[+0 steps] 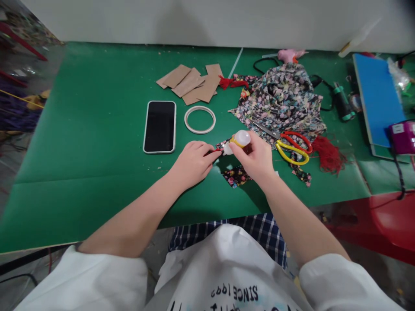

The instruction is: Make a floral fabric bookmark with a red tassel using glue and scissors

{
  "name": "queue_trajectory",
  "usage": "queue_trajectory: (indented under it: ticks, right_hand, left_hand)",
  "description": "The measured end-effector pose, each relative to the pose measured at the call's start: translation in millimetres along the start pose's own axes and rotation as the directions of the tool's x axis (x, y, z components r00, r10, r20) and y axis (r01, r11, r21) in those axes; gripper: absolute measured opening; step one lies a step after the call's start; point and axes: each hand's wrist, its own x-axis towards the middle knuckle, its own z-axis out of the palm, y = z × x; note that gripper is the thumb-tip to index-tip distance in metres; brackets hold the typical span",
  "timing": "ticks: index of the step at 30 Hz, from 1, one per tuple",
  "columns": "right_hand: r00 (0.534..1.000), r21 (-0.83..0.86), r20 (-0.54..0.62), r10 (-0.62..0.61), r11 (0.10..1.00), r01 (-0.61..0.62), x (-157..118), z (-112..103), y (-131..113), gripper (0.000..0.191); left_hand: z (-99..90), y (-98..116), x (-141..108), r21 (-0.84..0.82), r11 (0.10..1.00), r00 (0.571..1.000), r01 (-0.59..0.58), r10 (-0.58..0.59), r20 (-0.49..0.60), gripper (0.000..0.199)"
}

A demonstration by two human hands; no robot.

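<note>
My right hand is closed around a small glue bottle, white with a yellow band, tipped over so its base faces up. The bottle's narrow end points left, at a small floral fabric piece. Beside it, my left hand pinches a bundle of red thread at its fingertips; the thread meets the fabric piece there. Whether the nozzle touches the fabric I cannot tell. Below the right hand lies a dark floral scrap, partly covered. Scissors with red and yellow handles rest to the right.
Crumpled floral cloth and red thread lie right, with a pink glue gun behind. Cardboard pieces, a tape roll and a phone lie ahead and left. A blue board is far right.
</note>
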Motion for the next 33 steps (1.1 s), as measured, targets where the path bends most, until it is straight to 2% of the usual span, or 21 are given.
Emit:
queue_trajectory:
  ticks: [8,13,17,26,29,33]
  right_hand:
    - [0.993,-0.037,0.021,-0.116,0.992,0.117,-2.7,-1.1,-0.6,0.021]
    - [0.993,-0.004,-0.058,-0.101,0.995,0.101,-5.3,-0.4,0.5,0.020]
    - [0.992,-0.015,-0.032,-0.123,0.992,0.122,-4.1,-0.9,-0.3,0.020]
    - [0.997,0.036,-0.036,-0.064,0.997,0.065,-2.6,-3.1,0.3,0.022]
    - [0.997,0.023,0.009,-0.078,0.997,0.078,-2.6,-1.9,-0.3,0.021]
    - [0.996,0.020,-0.023,-0.083,0.996,0.084,-1.2,-1.4,1.7,0.022]
  left_hand:
    - [2.6,0.9,1.8,0.022,1.000,1.000,0.013,-0.013,0.009,0.030]
    - [1.4,1.2,2.3,0.032,0.999,1.000,0.018,-0.019,0.022,0.031]
    - [0.6,1.6,2.7,0.030,0.999,0.999,0.026,-0.027,0.029,0.031]
    - [1.8,1.4,2.6,0.024,1.000,1.000,0.009,-0.009,0.003,0.031]
    - [2.9,1.0,2.6,0.007,1.000,1.000,-0.003,0.003,0.007,0.031]
    - [3.4,1.0,2.9,0.006,1.000,1.000,-0.004,0.004,0.026,0.032]
